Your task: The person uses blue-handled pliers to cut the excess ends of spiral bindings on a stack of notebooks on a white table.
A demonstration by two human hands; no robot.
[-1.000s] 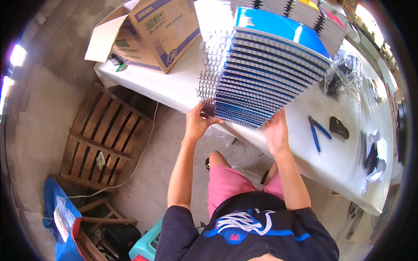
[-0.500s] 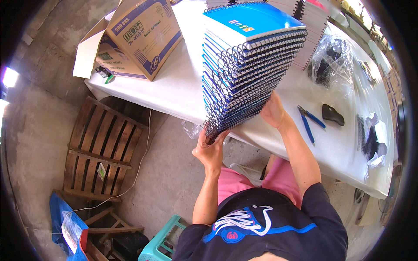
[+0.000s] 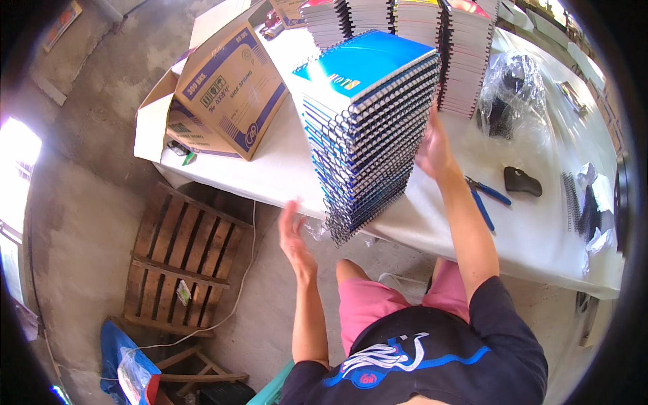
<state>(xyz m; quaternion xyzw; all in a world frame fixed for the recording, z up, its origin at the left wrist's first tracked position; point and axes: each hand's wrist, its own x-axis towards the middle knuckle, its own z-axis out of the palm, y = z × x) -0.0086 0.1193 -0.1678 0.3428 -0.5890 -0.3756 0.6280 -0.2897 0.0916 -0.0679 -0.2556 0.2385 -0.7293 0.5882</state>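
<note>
A tall stack of spiral-bound notebooks (image 3: 378,128) with a bright blue cover on top stands at the near edge of the white-covered table (image 3: 270,175). Its wire coils face me, and the lowest books jut past the edge. My left hand (image 3: 294,236) is off the stack, to its left, with fingers stretched out and nothing held. Against the right side of the stack lies my right hand (image 3: 434,147), fingers extended upward and partly hidden behind the books.
More tall notebook stacks (image 3: 466,64) stand behind. An open cardboard box (image 3: 233,101) is at the left. Blue-handled pliers (image 3: 482,202), a black object (image 3: 522,181), clear plastic (image 3: 513,88) and loose wire coils (image 3: 571,202) lie right. A wooden pallet (image 3: 179,263) rests on the floor.
The stack has come down and left and stands more upright. My left hand has let go of its lower corner and moved left. My right hand has slid up its side.
</note>
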